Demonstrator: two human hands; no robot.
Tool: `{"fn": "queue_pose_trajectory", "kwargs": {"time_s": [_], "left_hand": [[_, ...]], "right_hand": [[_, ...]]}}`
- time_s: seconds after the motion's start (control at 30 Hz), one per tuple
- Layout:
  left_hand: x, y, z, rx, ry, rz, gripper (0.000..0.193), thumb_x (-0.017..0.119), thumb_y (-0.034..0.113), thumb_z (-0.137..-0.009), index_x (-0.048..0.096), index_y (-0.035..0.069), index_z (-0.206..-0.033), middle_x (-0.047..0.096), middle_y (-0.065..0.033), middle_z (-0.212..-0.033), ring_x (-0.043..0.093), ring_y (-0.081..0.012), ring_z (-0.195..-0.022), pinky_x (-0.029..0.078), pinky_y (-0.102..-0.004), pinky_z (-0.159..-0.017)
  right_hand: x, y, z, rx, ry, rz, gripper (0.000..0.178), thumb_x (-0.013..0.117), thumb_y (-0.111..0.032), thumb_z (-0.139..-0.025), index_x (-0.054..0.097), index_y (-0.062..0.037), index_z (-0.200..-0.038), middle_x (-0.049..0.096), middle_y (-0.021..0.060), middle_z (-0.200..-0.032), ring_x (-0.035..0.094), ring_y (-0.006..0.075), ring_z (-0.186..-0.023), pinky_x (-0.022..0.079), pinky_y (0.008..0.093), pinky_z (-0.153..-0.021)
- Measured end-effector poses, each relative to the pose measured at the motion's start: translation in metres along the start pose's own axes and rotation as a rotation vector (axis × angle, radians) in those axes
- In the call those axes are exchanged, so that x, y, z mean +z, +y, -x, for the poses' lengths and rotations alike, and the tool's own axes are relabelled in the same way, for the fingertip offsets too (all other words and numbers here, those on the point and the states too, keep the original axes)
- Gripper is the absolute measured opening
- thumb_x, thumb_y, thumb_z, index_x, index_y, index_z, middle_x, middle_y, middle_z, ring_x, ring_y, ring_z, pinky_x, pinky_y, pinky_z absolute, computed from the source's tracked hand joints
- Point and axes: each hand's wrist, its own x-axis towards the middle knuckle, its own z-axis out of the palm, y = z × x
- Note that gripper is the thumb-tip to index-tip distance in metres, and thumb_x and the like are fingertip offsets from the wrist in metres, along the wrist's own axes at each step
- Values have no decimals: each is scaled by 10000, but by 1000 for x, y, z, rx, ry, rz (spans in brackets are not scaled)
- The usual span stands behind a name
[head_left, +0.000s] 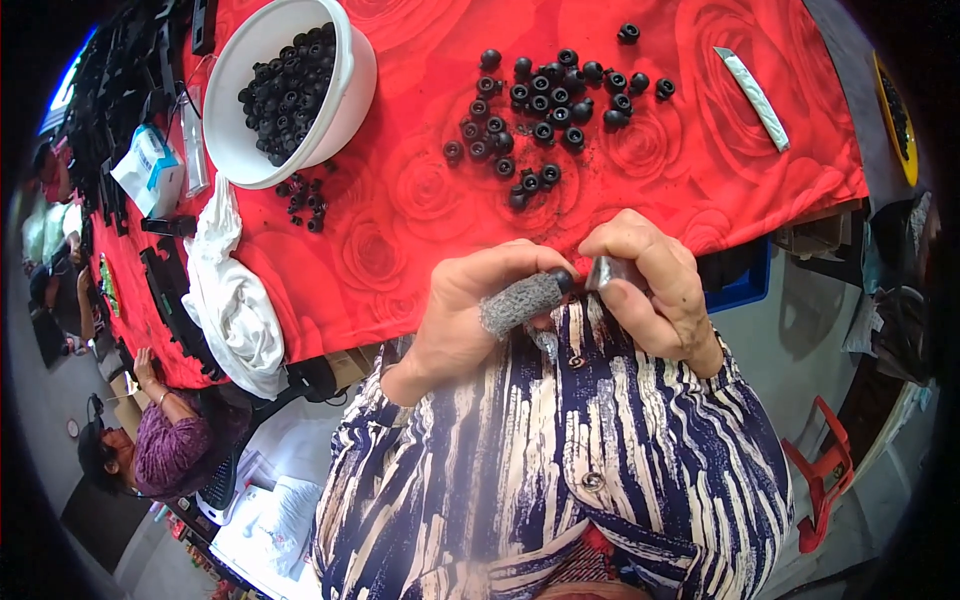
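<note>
The left hand (470, 310) is curled shut, and its thumb, wrapped in a grey mesh sleeve (520, 300), presses a small black rubber piece (563, 281) against the forefinger. That piece sits at the very tip of the thumb, between the 2 hands, close to the person's chest; it is too small to tell its long axis, but the sleeved thumb holding it points to the right and slightly up, toward the other hand.

The right hand (655, 290) is closed around a small metal blade (603, 272), which pokes out between thumb and forefinger. The blade's short visible end points left, straight at the black piece, and the 2 are almost touching.

Just beyond the knuckles of both hands runs the near edge of a table under a red rose-patterned cloth (400, 230). Farther out, ahead of the hands, lies a loose cluster of black rubber pieces (545, 105). Ahead and to the right of the right hand rests a long silver strip (752, 97), lying diagonally. Ahead and well to the left of the left hand stands a white bowl (345, 110) filled with more black pieces, and a white rag (230, 300) hangs over the table edge beside it.
</note>
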Motion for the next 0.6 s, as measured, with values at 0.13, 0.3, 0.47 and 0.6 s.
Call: {"fn": "queue_pose_trajectory", "kwargs": {"time_s": [0.13, 0.3, 0.47, 0.6], "left_hand": [[-3, -2, 0, 40, 0, -68, 210, 606, 11, -859, 612, -44, -1061, 596, -27, -910, 548, -61, -739, 447, -183, -656], [-5, -3, 1, 43, -4, -68, 220, 608, -3, -852, 609, -48, -1067, 584, -29, -914, 544, -66, -749, 446, -192, -660], [-5, -3, 1, 20, -19, -58, 231, 605, -12, -848, 606, -50, -1076, 588, -33, -926, 550, -71, -759, 451, -194, -666], [-5, -3, 2, -12, 23, -57, 231, 593, -17, -851, 604, -53, -1079, 598, -40, -945, 561, -77, -772, 461, -198, -679]], "right_hand": [[4, 2, 0, 31, 9, 98, 231, 602, -90, -830, 558, 33, -1021, 547, 107, -788, 499, 205, -649, 394, 297, -584], [3, -2, -3, 52, -9, 104, 210, 613, -73, -823, 560, 15, -1006, 533, 112, -763, 524, 235, -640, 409, 321, -563], [3, -1, -3, 69, -7, 98, 217, 634, -42, -792, 563, 1, -992, 530, 124, -756, 550, 262, -634, 431, 341, -551], [2, -2, -4, 71, -26, 110, 210, 643, -32, -780, 574, 1, -975, 533, 124, -757, 552, 259, -629, 433, 342, -548]]}}
